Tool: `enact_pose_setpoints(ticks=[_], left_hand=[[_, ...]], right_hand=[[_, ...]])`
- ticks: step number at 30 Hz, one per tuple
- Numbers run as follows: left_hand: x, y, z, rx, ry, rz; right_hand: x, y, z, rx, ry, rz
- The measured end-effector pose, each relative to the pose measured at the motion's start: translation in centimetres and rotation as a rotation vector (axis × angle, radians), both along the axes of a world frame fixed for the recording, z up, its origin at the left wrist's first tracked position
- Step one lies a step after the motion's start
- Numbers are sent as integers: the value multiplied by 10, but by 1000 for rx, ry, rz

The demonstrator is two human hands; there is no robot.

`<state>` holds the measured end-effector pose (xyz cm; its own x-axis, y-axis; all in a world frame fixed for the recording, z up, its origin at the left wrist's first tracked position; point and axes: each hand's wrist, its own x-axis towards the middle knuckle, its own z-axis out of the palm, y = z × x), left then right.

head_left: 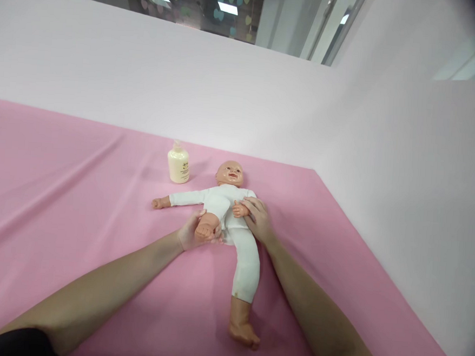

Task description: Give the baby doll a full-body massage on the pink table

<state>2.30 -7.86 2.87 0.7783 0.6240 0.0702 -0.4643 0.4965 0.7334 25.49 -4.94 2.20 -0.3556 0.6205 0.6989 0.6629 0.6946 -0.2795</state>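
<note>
A baby doll (pixel 231 196) with a white cloth body lies on its back on a pink sheet, head toward the far wall. My left hand (pixel 195 232) is wrapped round the ankle of one of its legs, which is bent up toward the belly. Curled over the doll's forearm, my right hand (pixel 261 220) holds that arm bent across the belly, the small plastic hand showing beside my fingers. The doll's other arm stretches out to the left. Its other leg lies extended toward me.
A cream-coloured pump bottle (pixel 178 166) stands left of the doll's head. The pink sheet (pixel 78 188) has some creases on the left. White walls (pixel 166 81) border the surface at the back and right, with a window (pixel 201 4) above.
</note>
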Motion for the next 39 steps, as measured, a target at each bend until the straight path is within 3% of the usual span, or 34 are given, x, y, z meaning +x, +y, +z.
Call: enact_pose_setpoints(ticks=[39], left_hand=[[2,-3,3,-2,14,32]], right_hand=[[-1,-1,1,-6,-49,-11]])
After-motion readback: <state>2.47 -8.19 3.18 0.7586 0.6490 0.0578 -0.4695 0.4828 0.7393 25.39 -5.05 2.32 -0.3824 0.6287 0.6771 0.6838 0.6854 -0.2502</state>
